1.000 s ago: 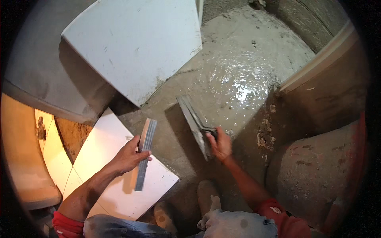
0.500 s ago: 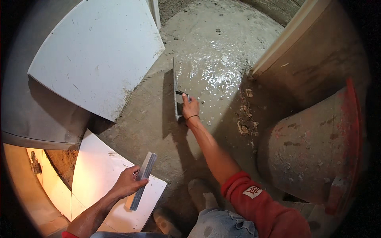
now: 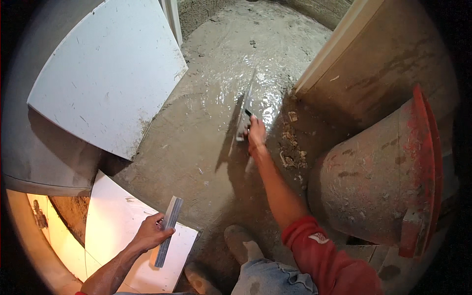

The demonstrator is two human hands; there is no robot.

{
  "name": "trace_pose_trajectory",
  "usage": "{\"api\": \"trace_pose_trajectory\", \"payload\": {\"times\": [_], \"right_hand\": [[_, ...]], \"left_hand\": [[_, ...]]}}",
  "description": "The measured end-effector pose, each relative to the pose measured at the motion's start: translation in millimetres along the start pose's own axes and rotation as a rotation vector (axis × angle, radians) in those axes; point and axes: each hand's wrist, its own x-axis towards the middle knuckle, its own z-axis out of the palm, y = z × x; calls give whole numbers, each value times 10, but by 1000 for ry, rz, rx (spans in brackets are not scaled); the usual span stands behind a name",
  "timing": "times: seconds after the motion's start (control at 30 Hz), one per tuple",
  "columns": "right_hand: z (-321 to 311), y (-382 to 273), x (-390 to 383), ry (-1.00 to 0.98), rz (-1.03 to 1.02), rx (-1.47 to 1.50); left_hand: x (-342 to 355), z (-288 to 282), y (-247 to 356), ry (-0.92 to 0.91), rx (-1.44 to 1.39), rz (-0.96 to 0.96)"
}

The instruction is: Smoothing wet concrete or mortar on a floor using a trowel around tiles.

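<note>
My right hand (image 3: 256, 133) is closed round the handle of a long-bladed finishing trowel (image 3: 250, 93). The blade is tilted up on edge over the wet grey cement floor (image 3: 196, 118), and water shines around it. Lower left, my left hand (image 3: 152, 233) grips a short, straight rectangular bar (image 3: 171, 219), grey along its side with a paler end. This bar is held above a white panel, away from the cement; its exact kind cannot be made out.
A large white panel (image 3: 108, 73) stands upper left, and a second white panel (image 3: 115, 204) lies lit below it. On the right a cement-smeared red bucket (image 3: 364, 182) rests tipped on its side. Mortar crumbs (image 3: 290, 147) lie beside the wall edge. My shoes (image 3: 241, 241) are at the bottom.
The trowel has swept to the right across the wet cement, its blade now leaning. My left hand keeps its grip on the bar. The whole view has shifted slightly.
</note>
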Motion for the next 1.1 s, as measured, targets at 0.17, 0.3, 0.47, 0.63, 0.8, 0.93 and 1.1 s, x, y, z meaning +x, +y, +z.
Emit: {"api": "trace_pose_trajectory", "payload": {"times": [0.17, 0.3, 0.47, 0.63, 0.8, 0.93, 1.1], "right_hand": [[645, -302, 852, -90, 34, -9], [824, -423, 1134, 232, 115, -250], [841, -310, 969, 586, 182, -176], [561, -44, 665, 594, 143, -155], [172, 129, 406, 346, 26, -359], [53, 51, 225, 365, -117, -359], [125, -331, -271, 106, -71, -256]], "left_hand": [[-24, -13, -21, 31, 41, 61], [0, -73, -59, 66, -21, -27], [31, -60, -75, 59, 0, -10], [27, -50, -30, 40, 63, 3], [54, -67, -84, 39, 19, 6], [104, -87, -193, 45, -36, 34], [255, -364, -244, 34, -220, 56]]}}
